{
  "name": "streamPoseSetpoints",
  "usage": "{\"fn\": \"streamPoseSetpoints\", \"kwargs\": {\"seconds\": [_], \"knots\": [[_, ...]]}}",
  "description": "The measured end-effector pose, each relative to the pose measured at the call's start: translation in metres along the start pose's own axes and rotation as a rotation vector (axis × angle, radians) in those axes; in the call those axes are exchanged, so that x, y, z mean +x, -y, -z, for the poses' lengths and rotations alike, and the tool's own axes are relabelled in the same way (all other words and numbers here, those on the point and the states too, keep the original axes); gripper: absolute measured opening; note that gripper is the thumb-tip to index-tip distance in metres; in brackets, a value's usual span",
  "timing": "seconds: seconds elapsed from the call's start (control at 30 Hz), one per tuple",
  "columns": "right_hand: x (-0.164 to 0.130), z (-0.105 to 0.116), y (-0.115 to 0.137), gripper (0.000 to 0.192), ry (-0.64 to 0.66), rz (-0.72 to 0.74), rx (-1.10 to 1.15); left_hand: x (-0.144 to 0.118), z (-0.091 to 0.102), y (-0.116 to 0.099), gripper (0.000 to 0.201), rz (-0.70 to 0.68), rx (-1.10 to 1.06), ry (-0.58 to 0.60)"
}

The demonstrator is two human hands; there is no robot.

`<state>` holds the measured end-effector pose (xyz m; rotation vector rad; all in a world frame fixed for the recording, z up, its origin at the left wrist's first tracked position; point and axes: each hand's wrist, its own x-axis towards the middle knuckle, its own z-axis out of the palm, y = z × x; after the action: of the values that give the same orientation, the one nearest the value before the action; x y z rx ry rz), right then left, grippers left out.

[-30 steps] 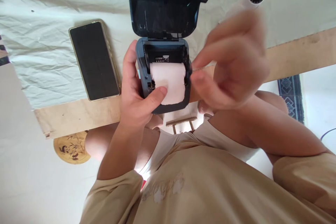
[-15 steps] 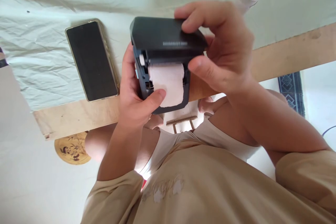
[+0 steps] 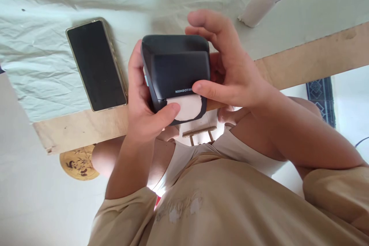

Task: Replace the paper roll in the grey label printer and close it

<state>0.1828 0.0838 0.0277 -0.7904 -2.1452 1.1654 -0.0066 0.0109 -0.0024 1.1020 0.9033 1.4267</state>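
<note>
A small black label printer (image 3: 178, 65), marked NIIMBOT on its lid, is held over the table's front edge. A white paper strip (image 3: 189, 108) sticks out from under the lowered lid. My left hand (image 3: 145, 102) wraps round the printer's left side, its thumb lying on the paper. My right hand (image 3: 235, 67) is at the printer's right side. Its thumb presses the lid's lower right corner, while the upper fingers are bent and lifted off the top. The lower fingers are partly hidden beside the casing.
A dark-screened phone (image 3: 96, 65) in a clear case lies left of the printer on a pale green cloth (image 3: 34, 80). A white tube-shaped object (image 3: 259, 7) is at the back right. Bare wood (image 3: 311, 54) shows along the table's front edge. Below left is a round yellow panda-patterned seat (image 3: 79, 163).
The printer's raised lid has come down over the paper roll, so only the strip's end shows. My right hand has shifted from gripping the lid's edge to pressing it with the thumb.
</note>
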Motion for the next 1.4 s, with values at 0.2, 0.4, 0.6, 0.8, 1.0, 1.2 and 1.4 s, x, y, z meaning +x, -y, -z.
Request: {"fn": "streamPoseSetpoints", "kwargs": {"seconds": [0.2,0.4,0.6,0.8,1.0,1.2,1.4], "knots": [[0.003,0.000,-0.002,0.081,0.068,-0.115,0.118,-0.003,-0.008,-0.002,0.054,0.014,-0.065,-0.112],[0.002,-0.003,-0.006,0.083,0.058,-0.093,0.082,-0.003,-0.009,-0.006,0.050,0.091,-0.151,-0.101],[0.003,-0.003,-0.006,0.079,0.047,-0.080,0.037,-0.001,-0.012,-0.005,0.042,0.070,-0.166,-0.114],[0.003,-0.005,-0.007,0.081,0.040,-0.090,0.014,-0.001,-0.010,-0.007,0.046,0.104,-0.197,-0.116],[0.004,-0.006,-0.010,0.078,0.008,-0.048,0.059,0.000,-0.008,-0.004,0.054,0.100,-0.139,-0.139],[0.002,-0.004,-0.011,0.081,0.048,-0.100,0.053,0.004,-0.012,-0.005,0.053,0.086,-0.187,-0.141],[0.000,-0.006,-0.009,0.070,-0.024,-0.054,0.018,0.006,-0.016,-0.013,0.037,0.194,-0.182,-0.246]]}}
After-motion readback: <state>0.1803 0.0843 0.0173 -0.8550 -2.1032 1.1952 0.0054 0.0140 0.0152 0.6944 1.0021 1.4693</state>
